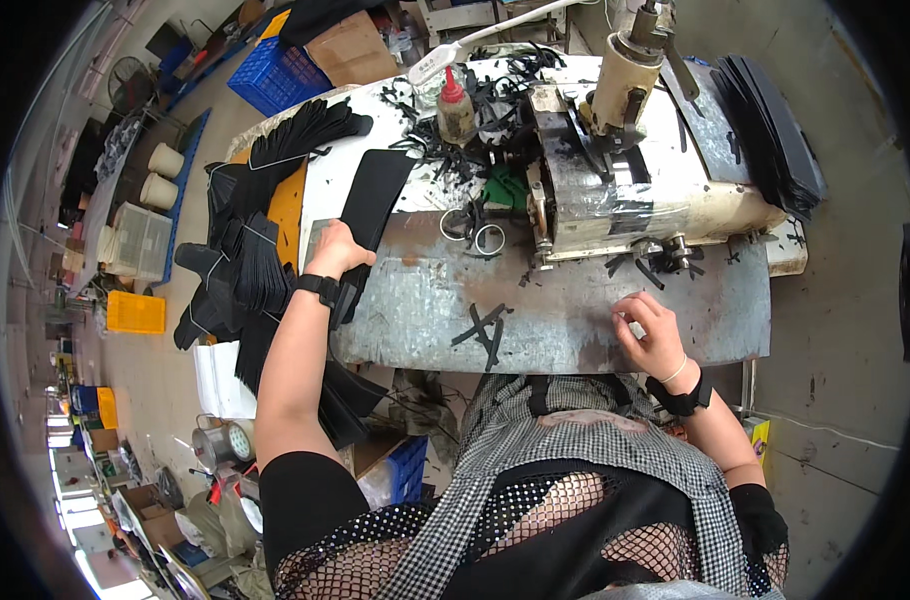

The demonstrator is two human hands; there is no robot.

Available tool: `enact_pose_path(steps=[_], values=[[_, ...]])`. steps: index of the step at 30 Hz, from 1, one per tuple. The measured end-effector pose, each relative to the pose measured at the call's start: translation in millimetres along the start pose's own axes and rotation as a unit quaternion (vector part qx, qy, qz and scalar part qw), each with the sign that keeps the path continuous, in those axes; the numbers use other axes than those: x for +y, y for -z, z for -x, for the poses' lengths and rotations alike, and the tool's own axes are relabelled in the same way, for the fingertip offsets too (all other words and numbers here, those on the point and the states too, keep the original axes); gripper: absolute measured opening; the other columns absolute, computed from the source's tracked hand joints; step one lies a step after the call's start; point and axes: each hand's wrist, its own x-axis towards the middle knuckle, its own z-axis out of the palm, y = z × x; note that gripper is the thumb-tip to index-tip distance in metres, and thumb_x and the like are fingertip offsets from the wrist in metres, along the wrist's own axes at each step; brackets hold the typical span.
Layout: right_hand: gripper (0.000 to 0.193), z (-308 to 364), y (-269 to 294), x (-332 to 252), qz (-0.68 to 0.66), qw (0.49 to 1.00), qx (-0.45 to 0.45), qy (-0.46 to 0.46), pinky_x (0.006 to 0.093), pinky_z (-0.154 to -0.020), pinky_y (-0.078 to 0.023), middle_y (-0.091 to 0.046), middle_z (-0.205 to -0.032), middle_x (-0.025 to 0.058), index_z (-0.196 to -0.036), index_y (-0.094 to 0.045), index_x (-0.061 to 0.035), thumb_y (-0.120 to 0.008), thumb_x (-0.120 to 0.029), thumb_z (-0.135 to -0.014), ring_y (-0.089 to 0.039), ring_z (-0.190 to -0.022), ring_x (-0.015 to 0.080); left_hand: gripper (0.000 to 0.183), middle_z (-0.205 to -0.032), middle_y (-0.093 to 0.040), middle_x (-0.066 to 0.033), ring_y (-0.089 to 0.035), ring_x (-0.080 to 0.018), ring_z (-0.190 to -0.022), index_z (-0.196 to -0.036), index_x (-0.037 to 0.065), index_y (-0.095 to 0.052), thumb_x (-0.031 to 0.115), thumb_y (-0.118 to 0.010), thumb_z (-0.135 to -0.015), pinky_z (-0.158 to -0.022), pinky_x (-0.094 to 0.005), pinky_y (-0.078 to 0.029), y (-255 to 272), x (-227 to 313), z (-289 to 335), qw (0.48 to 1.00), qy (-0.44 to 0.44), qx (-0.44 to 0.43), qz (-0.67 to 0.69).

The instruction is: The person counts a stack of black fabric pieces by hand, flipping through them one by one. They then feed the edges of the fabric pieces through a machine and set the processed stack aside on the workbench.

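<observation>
The right hand (653,330) rests on the worn grey metal bench top (575,310), fingers curled loosely, pinching nothing visible. The left hand (337,250) presses closed on the near end of a long flat black cut piece (373,195) lying at the bench's left edge. The step in hand seems to be picking up a fresh piece; feeding it would call for sliding it rightward to the cream-coloured industrial machine (625,170). Black offcut strips (483,330) litter the metal. Beyond lie a stack of black cut pieces (250,260), a blue plastic crate (275,75) and concrete floor.
</observation>
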Motion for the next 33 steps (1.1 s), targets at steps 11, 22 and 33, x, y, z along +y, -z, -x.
enact_pose_path(steps=[11,22,33], values=[[0.012,8,-12,-11,-0.002,0.999,-0.049,0.019,0.0358,-0.059,-0.049,-0.058,-0.078,0.0096,-0.088,-0.061,-0.0056,-0.063,-0.004,-0.077,-0.061,-0.066,0.0267,0.048,-0.082,-0.067,-0.0112,-0.053,-0.0115,-0.056,-0.089,-0.007,-0.066,0.028,-0.086,-0.062,-0.046,-0.0247,-0.035,16,1,0,0.962,0.041,-0.135,0.233],[0.023,2,15,-33,0.020,0.997,-0.046,0.056,0.0372,-0.063,-0.049,-0.059,-0.085,0.0111,-0.095,-0.061,-0.0057,-0.069,-0.010,-0.074,-0.060,-0.074,0.0310,0.040,-0.083,-0.066,-0.0189,-0.064,-0.0329,-0.076,-0.093,0.000,-0.056,0.008,-0.074,-0.058,-0.069,-0.0368,-0.050,18,25,95,0.929,-0.217,0.132,0.271],[0.092,-3,47,-32,-0.163,0.980,0.006,-0.116,0.0342,-0.094,-0.044,-0.061,-0.111,0.0113,-0.139,-0.039,-0.0077,-0.084,-0.015,-0.058,-0.059,-0.104,0.0233,0.036,-0.081,-0.058,-0.0146,-0.058,-0.0361,-0.081,-0.093,0.006,-0.053,0.005,-0.070,-0.061,-0.068,-0.0436,-0.047,7,149,211,0.842,-0.519,0.062,0.136]])
